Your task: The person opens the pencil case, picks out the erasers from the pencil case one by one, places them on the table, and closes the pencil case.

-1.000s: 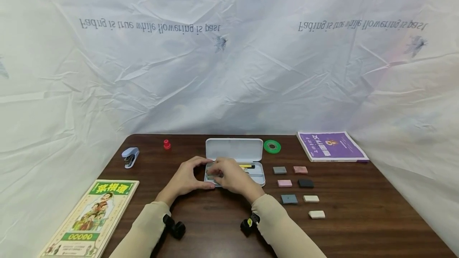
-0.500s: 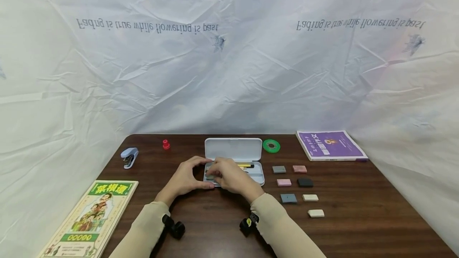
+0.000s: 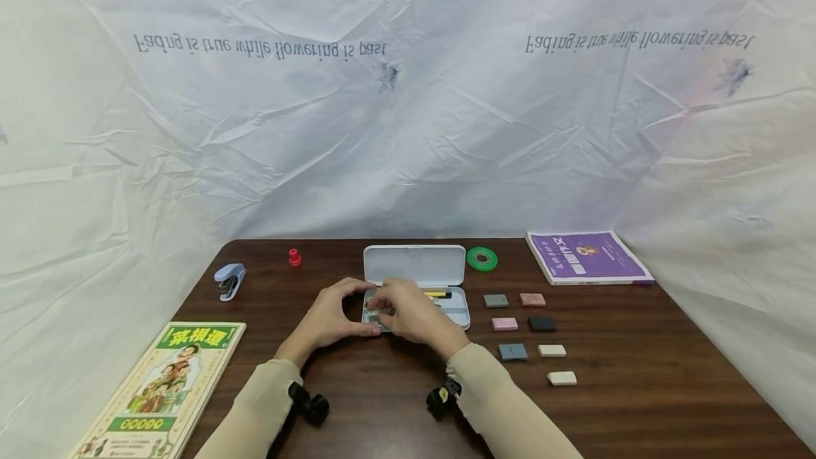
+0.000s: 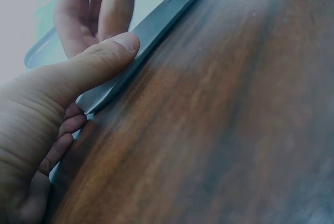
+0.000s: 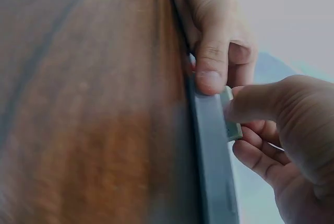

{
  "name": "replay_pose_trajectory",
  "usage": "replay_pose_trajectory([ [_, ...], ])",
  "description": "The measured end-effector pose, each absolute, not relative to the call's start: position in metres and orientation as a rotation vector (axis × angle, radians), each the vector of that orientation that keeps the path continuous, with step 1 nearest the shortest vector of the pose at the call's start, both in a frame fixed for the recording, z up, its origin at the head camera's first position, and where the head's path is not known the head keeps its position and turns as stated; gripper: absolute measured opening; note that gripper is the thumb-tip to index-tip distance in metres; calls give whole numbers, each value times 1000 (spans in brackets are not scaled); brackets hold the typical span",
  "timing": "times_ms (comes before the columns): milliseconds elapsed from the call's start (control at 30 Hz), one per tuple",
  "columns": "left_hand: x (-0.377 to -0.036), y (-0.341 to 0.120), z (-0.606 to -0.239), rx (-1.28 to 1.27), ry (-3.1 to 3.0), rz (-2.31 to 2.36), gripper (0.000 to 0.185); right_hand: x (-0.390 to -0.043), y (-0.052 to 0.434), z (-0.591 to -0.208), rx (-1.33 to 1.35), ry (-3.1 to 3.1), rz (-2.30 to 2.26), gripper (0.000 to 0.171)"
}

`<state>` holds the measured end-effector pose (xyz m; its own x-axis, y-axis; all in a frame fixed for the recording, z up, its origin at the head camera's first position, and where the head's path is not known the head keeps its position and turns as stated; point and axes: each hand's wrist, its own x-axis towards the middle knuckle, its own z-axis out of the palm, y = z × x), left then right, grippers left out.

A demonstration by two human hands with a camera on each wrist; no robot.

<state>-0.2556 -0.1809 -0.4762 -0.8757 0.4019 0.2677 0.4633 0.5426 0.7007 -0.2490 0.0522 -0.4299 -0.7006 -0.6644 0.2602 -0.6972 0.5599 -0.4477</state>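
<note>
A white pencil case [image 3: 456, 317] lies open at the table's middle, its lid [image 3: 414, 265] standing up behind and a yellow pen [image 3: 438, 295] inside. My left hand [image 3: 365, 309] grips the case's left end, thumb [image 4: 112, 51] pressed on the front rim [image 4: 162, 23]. Over the left part of the tray, my right hand [image 3: 381, 310] pinches a small grey-green eraser [image 5: 233, 126] between thumb and fingers. Whether the eraser touches the tray floor is hidden. Several more erasers lie to the right, among them a grey one [image 3: 495, 300] and a black one [image 3: 542, 323].
A stapler [image 3: 229, 280] and a red cap [image 3: 295, 256] sit at the back left, a green tape roll [image 3: 482, 258] beside the lid, a purple book [image 3: 586, 257] at the back right. A picture book [image 3: 159, 388] lies at the front left corner.
Both hands stay at the case's left end almost unmoved. The view has shifted slightly.
</note>
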Motion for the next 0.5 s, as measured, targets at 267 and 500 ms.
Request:
replay_pose_trajectory([
  [267,-256,-180,-476,-734,-2703,-1236,83,-245,73,-403,1065,-2665,917,18],
  [500,-257,-180,-475,-717,-2708,-1236,84,-239,102,-375,1036,-2544,966,20],
])
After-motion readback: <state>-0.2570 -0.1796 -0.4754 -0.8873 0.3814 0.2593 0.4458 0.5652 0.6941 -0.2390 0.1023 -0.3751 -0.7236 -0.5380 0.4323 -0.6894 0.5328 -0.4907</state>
